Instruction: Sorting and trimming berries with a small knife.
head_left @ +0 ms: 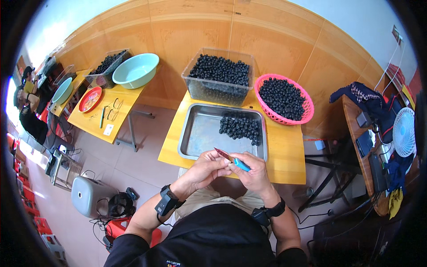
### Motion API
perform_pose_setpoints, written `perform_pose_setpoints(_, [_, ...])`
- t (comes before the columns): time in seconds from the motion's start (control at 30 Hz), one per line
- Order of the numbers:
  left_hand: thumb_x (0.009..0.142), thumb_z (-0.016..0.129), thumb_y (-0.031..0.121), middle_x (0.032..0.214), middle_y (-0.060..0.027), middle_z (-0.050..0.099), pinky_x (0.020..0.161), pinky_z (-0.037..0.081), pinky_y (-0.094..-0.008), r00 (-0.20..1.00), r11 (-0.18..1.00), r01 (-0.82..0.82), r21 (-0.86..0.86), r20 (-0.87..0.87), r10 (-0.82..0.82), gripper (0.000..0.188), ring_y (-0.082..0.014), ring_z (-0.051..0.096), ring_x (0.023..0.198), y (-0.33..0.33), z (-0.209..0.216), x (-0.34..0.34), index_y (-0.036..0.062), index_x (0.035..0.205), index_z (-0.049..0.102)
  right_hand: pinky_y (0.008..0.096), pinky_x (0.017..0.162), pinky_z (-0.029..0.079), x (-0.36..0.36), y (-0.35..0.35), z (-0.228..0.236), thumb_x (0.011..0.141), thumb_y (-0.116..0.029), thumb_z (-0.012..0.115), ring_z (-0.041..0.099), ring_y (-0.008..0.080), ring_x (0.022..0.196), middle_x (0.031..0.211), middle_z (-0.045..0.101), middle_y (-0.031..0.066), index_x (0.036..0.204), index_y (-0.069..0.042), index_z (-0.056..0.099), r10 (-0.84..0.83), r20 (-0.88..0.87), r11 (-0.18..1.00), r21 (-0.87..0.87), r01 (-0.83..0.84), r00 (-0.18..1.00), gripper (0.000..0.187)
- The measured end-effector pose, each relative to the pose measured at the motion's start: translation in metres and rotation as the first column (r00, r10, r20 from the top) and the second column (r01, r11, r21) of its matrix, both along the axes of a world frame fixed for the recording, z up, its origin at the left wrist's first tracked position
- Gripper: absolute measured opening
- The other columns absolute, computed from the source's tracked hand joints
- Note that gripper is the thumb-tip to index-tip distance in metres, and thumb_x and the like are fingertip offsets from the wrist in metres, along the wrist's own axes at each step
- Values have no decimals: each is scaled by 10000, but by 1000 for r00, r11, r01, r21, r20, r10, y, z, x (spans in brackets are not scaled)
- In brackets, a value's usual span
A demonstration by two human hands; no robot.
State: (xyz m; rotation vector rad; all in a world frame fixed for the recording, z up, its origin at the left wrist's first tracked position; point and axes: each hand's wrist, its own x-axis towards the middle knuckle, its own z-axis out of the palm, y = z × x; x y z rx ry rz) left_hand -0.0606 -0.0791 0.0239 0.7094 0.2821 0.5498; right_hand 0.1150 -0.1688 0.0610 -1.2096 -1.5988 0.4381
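Observation:
My right hand [252,172] is wrapped around the blue handle of a small knife [241,164]. Its reddish blade points up and left, passing beside the fingertips of my left hand [205,169]. Those left fingers are pinched together against the knife and the right hand; whatever they hold is hidden. Both hands are at the near edge of a shallow metal tray [200,133]. Dark, round berries [240,130] lie in the tray's right half, while its left half shows bare metal.
Behind the tray, a clear plastic bin [218,91] and a pink basket [308,107] hold more dark berries, all on a yellow table [284,164]. A second table [95,122] at left carries a green basin [135,73] and red plate [90,99]. A fan [404,132] stands right.

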Motion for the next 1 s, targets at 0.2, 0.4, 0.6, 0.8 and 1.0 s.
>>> perform_pose_setpoints(0.2, [930, 742, 132, 862, -40, 705, 667, 547, -214, 910, 920, -175, 351, -299, 288, 145, -94, 665, 723, 18, 2, 8, 20, 1004, 686, 360, 716, 540, 45, 30, -10, 856, -125, 778, 716, 279, 809, 905, 712, 175, 1108, -18, 701, -338, 47, 941, 44, 336, 940, 285])
perform_pose_setpoints(0.4, [852, 800, 143, 813, -58, 721, 637, 528, -269, 753, 640, -109, 761, -356, 553, 199, -131, 679, 719, 67, -20, 22, -16, 924, 703, 421, 834, 538, 151, 92, 4, 895, -269, 736, 694, 395, 966, 1060, 704, 258, 1187, 15, 678, -680, 167, 733, 143, 665, 714, 412])
perform_pose_setpoints(0.6, [824, 791, 211, 946, -187, 740, 798, 555, -412, 499, 287, 227, 931, -364, 786, 316, -324, 724, 888, 91, -21, 39, -3, 1042, 713, 399, 824, 542, 136, 78, -12, 897, -226, 715, 717, 333, 951, 1036, 719, 231, 1191, 9, 681, -689, 102, 723, 24, 690, 718, 377])
perform_pose_setpoints(0.8, [831, 762, 248, 948, -213, 724, 820, 543, -476, 392, 212, 386, 898, -368, 843, 296, -398, 694, 924, 108, -35, 55, 41, 1035, 708, 345, 596, 477, 96, 40, -40, 877, -203, 736, 610, 173, 610, 668, 631, 115, 1172, 17, 684, -624, 18, 780, -47, 624, 781, 372])
perform_pose_setpoints(1.0, [823, 741, 210, 932, -208, 723, 814, 545, -488, 362, 205, 426, 881, -374, 854, 260, -402, 691, 908, 114, -42, 66, 54, 1027, 701, 286, 676, 516, 77, 8, -53, 893, -131, 733, 632, 116, 730, 824, 696, 98, 1162, 72, 666, -551, -100, 834, -103, 543, 828, 343])
